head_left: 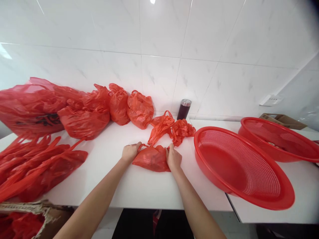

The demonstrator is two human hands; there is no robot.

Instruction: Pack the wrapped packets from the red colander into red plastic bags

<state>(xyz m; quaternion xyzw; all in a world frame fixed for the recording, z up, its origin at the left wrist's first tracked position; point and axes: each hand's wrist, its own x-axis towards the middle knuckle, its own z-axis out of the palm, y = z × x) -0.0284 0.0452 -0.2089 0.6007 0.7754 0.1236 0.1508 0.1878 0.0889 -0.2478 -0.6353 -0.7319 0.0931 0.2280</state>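
Observation:
A small, filled red plastic bag lies on the white table in front of me. My left hand is closed on the bag's handle at its upper left. At its right side my right hand grips the other handle, with the fingers wrapped round it. The bag's contents are hidden by the plastic. Just behind it are two crumpled red bags, one loosely spread and one bunched up.
Filled red bags line the wall. More red bags lie at the left, above a cardboard box. A dark cup stands at the back. Two red baskets and a small open box are on the right.

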